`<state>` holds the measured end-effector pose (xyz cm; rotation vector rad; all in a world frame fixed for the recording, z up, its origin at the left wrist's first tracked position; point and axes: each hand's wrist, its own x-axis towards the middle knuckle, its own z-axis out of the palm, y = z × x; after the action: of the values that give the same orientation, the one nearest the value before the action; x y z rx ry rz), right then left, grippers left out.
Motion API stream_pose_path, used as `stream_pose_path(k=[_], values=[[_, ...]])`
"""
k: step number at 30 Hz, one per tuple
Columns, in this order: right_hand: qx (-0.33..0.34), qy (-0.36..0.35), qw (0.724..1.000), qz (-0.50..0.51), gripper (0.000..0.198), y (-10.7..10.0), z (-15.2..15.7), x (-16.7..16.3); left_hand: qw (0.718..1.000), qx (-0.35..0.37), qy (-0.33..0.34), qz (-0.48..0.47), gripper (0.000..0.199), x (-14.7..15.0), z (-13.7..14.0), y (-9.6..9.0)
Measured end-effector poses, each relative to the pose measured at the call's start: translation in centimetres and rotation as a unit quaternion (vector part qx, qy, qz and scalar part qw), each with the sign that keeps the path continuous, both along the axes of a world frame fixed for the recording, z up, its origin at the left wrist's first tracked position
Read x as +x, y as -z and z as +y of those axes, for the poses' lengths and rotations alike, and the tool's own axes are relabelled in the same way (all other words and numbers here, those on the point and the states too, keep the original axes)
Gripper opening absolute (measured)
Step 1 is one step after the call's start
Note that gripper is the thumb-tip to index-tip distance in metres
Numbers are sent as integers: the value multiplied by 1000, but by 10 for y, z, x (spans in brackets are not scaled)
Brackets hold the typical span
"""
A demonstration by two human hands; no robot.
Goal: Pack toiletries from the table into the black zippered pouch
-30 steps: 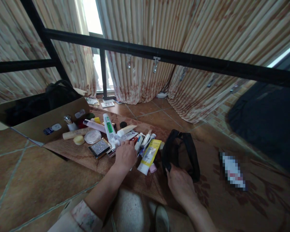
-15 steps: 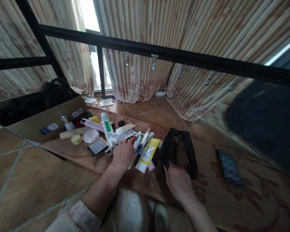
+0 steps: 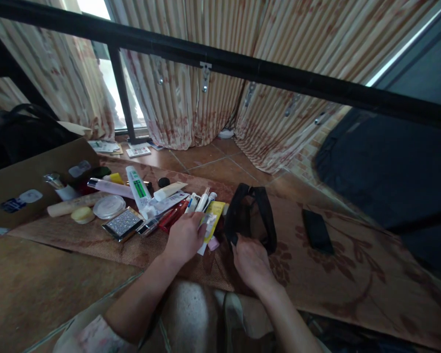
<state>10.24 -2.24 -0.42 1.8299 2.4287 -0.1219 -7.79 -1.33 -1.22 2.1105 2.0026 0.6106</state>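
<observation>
On a brown patterned cloth (image 3: 316, 289) beside a tiled floor (image 3: 69, 274) and pleated curtains (image 3: 202, 113), a cardboard box (image 3: 55, 181) bears stickers too small to read, left of a glittery compact (image 3: 124, 223) and a white tube (image 3: 137, 189) with an illegible green label. The left hand (image 3: 185, 238) is at a yellow tube (image 3: 215, 218); its grip cannot be told. Rightward, the right hand (image 3: 250, 260) pinches the rim of a black mesh bag (image 3: 266, 215), near a dark phone (image 3: 317, 230).

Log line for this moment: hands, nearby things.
left hand: at yellow tube | right hand: holding black pouch by edge | on mat: glittery case, phone | image left: cardboard box
</observation>
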Motion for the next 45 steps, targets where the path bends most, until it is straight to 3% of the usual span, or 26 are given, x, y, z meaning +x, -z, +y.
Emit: stream_pose_path(k=[5, 20, 45], values=[[3, -3, 1000, 7, 31, -4, 0, 0, 998, 8, 62, 29, 26, 18, -7, 4], [-7, -4, 1000, 12, 29, -4, -1, 0, 993, 37, 104, -30, 25, 29, -7, 8], [1, -8, 1000, 13, 29, -5, -2, 1, 992, -5, 113, -63, 22, 32, -9, 2]])
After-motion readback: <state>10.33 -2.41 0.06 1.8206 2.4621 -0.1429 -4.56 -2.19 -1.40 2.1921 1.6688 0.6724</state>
